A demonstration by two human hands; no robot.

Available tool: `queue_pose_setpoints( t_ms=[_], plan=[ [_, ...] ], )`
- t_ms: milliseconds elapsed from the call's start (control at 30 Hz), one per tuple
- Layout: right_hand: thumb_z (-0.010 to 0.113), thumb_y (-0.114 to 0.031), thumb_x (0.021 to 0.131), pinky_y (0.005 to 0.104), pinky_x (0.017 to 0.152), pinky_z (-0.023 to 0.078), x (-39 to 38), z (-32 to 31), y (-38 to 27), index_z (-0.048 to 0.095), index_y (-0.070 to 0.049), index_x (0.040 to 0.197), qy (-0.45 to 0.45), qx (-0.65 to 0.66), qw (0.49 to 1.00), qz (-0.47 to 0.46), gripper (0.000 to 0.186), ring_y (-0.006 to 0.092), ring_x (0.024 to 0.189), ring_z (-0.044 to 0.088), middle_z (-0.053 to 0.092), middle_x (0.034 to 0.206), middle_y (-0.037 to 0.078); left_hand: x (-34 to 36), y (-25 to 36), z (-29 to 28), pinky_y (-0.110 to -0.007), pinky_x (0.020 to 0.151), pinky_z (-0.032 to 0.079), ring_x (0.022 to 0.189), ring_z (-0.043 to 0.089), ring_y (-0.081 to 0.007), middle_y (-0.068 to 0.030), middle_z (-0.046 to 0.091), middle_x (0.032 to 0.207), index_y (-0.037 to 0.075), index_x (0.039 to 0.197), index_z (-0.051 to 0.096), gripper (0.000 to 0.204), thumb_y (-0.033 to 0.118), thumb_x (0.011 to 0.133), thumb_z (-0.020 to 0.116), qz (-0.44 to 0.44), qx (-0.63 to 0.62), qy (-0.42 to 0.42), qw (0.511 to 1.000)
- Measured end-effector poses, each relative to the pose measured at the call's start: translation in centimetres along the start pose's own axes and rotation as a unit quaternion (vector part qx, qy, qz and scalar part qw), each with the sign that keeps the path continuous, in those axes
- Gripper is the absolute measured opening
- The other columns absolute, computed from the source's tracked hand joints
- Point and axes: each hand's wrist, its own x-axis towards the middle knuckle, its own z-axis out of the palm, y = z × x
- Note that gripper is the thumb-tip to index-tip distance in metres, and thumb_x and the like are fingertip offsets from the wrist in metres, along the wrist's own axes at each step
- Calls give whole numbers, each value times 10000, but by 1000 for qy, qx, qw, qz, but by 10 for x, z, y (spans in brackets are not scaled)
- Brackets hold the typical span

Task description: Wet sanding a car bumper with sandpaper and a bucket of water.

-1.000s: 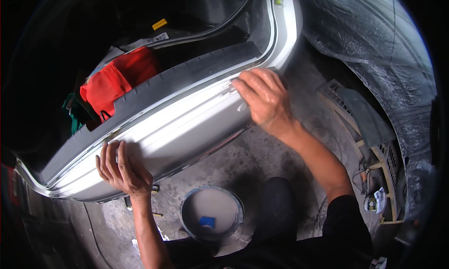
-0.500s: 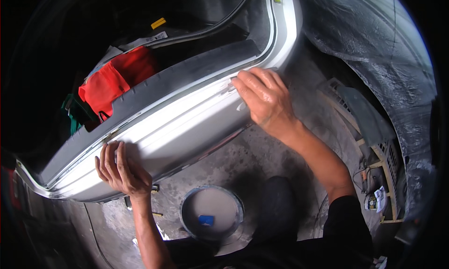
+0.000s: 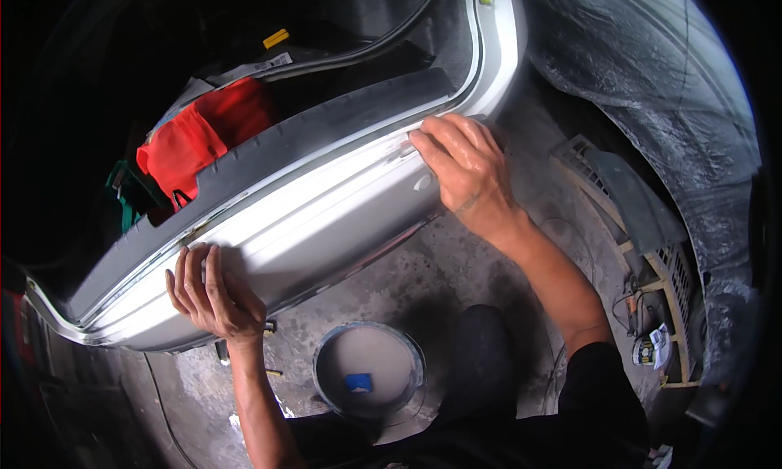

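A silvery-white car rear panel (image 3: 318, 224), apparently the sill of an open boot, runs slantwise from lower left to upper right. My left hand (image 3: 213, 298) rests on its near left part, fingers stretched over the top edge, holding nothing. Toward the panel's right end, my right hand (image 3: 468, 161) presses down with bent fingers drawn together. A small dark edge shows by its fingertips; whatever lies under the hand is mostly hidden. The panel looks wet and scuffed there, with a pale oval mark just below the hand.
A bucket (image 3: 324, 339) of cloudy grey water with a blue block (image 3: 358, 383) in it stands on the floor below. Red cloth (image 3: 183, 147) lies inside the boot. Plastic sheeting (image 3: 652, 86) hangs at right, beside a slatted crate-like thing (image 3: 680, 294). A cable (image 3: 163, 404) crosses the floor.
My right hand has shifted slightly to the right along the panel, showing more of the oval mark. My left hand stays in place.
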Motion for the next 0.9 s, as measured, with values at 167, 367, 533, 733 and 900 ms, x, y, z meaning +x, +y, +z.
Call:
queue_pose_setpoints(
  t_ms=[167,367,533,733,900],
  plan=[
    [698,-20,885,470,1007,547,8,1,-7,768,33,1138,0,-3,1000,-27,268,330,1138,670,738,1180,157,1,0,0,-559,1226,352,1344,625,-376,-174,705,1327,29,1331,708,328,105,1060,541,-2,-4,7,1000],
    [704,-15,869,486,1032,527,13,-4,-12,770,23,1121,-11,21,999,-32,262,327,1107,657,723,1175,133,0,-1,1,-573,1267,296,1349,639,-369,-163,721,1311,58,1307,725,357,70,991,558,-11,-8,11,1000],
    [707,-55,877,483,1031,523,8,-8,-4,764,8,1126,-20,-24,999,-6,263,319,1114,654,707,1163,143,1,0,3,-564,1244,327,1345,631,-377,-168,713,1324,41,1322,715,348,103,1025,545,-2,-6,8,1000],
    [689,-53,895,481,1012,526,7,-11,-4,767,-2,1129,-29,-28,999,18,252,312,1115,653,704,1154,141,0,-1,2,-579,1268,298,1348,639,-377,-168,716,1323,51,1319,716,362,72,998,549,-5,-11,12,1000],
    [707,-61,884,475,995,529,10,-4,-15,765,-8,1142,-11,1,999,-31,270,323,1107,649,698,1147,147,-2,-3,2,-581,1268,297,1345,642,-380,-169,724,1311,53,1332,714,373,61,999,545,-8,-6,15,1000]
  ],
)
